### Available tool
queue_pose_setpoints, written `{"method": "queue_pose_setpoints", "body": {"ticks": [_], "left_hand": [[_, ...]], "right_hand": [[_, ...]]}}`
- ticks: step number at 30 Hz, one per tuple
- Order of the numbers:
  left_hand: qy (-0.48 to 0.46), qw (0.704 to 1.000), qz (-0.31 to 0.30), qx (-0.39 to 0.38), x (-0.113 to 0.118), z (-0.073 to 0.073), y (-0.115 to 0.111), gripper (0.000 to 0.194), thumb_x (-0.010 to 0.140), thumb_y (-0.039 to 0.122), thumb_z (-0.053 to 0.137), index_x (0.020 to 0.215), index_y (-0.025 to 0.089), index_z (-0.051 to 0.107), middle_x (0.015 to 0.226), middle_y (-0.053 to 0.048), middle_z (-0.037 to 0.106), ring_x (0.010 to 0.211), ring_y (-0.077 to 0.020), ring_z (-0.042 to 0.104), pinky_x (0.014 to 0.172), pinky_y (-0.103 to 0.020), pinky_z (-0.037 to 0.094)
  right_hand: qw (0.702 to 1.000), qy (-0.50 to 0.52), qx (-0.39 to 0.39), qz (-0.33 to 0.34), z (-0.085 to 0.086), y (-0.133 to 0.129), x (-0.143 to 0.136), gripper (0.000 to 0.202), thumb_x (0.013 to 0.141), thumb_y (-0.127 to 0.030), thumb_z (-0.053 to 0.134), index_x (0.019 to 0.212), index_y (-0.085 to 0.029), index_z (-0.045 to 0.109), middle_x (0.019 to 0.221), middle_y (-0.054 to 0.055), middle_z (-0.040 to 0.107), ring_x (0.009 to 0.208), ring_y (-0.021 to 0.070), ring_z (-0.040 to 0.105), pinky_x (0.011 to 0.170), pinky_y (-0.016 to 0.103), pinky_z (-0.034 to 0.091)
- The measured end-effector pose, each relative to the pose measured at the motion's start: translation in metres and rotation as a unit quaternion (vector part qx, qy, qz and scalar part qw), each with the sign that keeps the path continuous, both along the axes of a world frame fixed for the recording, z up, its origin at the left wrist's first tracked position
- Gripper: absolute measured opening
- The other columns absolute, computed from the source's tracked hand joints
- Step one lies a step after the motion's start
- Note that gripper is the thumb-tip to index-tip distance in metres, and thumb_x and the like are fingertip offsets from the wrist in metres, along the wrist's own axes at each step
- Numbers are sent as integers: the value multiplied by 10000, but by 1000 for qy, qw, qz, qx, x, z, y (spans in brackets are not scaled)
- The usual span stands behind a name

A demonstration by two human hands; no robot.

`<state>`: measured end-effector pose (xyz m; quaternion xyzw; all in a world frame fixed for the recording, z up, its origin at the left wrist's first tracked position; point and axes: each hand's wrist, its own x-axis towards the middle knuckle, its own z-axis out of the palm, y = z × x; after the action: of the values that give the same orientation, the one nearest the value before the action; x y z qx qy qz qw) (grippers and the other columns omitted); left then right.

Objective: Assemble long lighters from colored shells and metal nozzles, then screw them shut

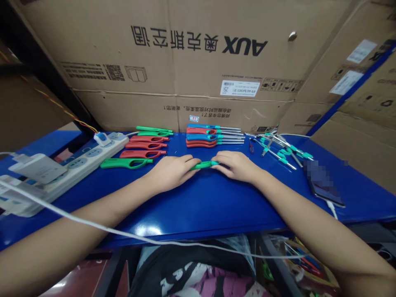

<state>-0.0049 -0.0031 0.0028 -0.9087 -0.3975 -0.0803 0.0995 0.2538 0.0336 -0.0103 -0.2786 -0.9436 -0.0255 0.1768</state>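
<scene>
Lighter point(201, 165), green, with teal collar point(214, 163); above the table point(192, 206), between both hands; probably light, stiff plastic, smooth enough to twist in the fingers, not very fragile, though the collar might suffer if forced askew; best taken by the thick body and again close to the collar; left hand point(175, 173), fingers curled round the green body; right hand point(236, 166), fingertips pinched together at the collar; whether a rod sits in that grip, cannot tell.

Surroundings: handles point(116, 163), red and green, in a row beyond the left hand; stack point(202, 137), red and blue, metal tubes fitted, at the back; rods point(275, 150), loose, tangled, beyond the right hand, apt to snag; phone point(323, 185), flat, far right; strip point(83, 159), white, left; cord point(145, 240), passing before the left forearm point(105, 210), likeliest hindrance; carton point(198, 74), upright behind, limiting reach.
</scene>
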Motion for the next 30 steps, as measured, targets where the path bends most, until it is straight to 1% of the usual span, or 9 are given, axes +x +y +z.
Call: {"method": "queue_pose_setpoints", "body": {"ticks": [3, 7, 9, 12, 14, 17, 20, 23, 30], "left_hand": [[-18, 1000, 0, -7, 0, 1, -1, 338, 1039, 381, 428, 1284, 224, 601, 1092, -43, 710, 864, -216, 718, 642, -288, 511], [-77, 996, -28, -29, -5, 1, 4, 343, 1027, 384, 461, 1284, 199, 593, 1118, -65, 700, 987, -221, 698, 798, -301, 540], [-84, 996, -31, -27, -8, 2, 8, 359, 1027, 396, 458, 1287, 186, 588, 1126, -77, 696, 1002, -233, 694, 826, -317, 544], [-61, 997, -28, -25, -13, 3, 11, 384, 1035, 430, 427, 1288, 192, 592, 1130, -80, 699, 948, -242, 708, 771, -330, 556], [-51, 998, -37, -31, -15, 3, 11, 389, 1040, 444, 405, 1262, 197, 607, 1119, -78, 709, 924, -242, 716, 757, -332, 560], [-51, 996, -54, -50, -16, 1, 10, 388, 1044, 437, 387, 1194, 177, 634, 1067, -91, 727, 890, -244, 725, 751, -338, 564], [-48, 993, -68, -78, -15, -2, 8, 368, 1040, 409, 400, 1137, 154, 647, 1005, -108, 735, 861, -251, 729, 729, -338, 562], [-45, 992, -73, -94, -14, -3, 7, 330, 1033, 386, 425, 1092, 152, 650, 939, -102, 731, 821, -239, 724, 702, -319, 550], [-32, 994, -81, -71, -12, -5, 5, 310, 1028, 379, 427, 1025, 157, 644, 866, -91, 713, 710, -219, 693, 607, -297, 499]], "right_hand": [[1000, -10, 7, 0, 2, 0, 3, 270, 1030, -353, 455, 1060, -173, 654, 968, 79, 702, 884, 194, 638, 719, 285, 435], [998, -44, 1, -41, 5, 2, 10, 259, 1034, -338, 434, 1033, -163, 624, 950, 83, 691, 823, 191, 623, 667, 284, 391], [997, -49, -5, -56, 6, 4, 13, 250, 1036, -333, 427, 1041, -160, 606, 956, 84, 683, 814, 190, 614, 666, 283, 382], [996, -63, -17, -56, 7, 3, 13, 261, 1044, -347, 403, 1053, -163, 588, 980, 90, 673, 836, 191, 604, 676, 278, 377], [994, -87, -13, -66, 6, -1, 8, 264, 1046, -334, 386, 1024, -159, 581, 972, 96, 667, 823, 193, 593, 658, 281, 357], [987, -135, 4, -92, 1, -8, -1, 231, 1027, -276, 384, 977, -150, 571, 947, 109, 660, 808, 206, 581, 628, 298, 319], [982, -165, 6, -97, -4, -12, -7, 181, 993, -225, 405, 969, -144, 565, 924, 117, 657, 810, 220, 581, 637, 313, 317], [981, -170, 4, -89, -7, -13, -9, 165, 974, -209, 410, 961, -143, 561, 902, 121, 656, 798, 230, 584, 647, 324, 327], [984, -164, -13, -70, -6, -14, -10, 148, 965, -198, 411, 930, -159, 549, 867, 122, 652, 766, 232, 575, 652, 323, 343]]}}
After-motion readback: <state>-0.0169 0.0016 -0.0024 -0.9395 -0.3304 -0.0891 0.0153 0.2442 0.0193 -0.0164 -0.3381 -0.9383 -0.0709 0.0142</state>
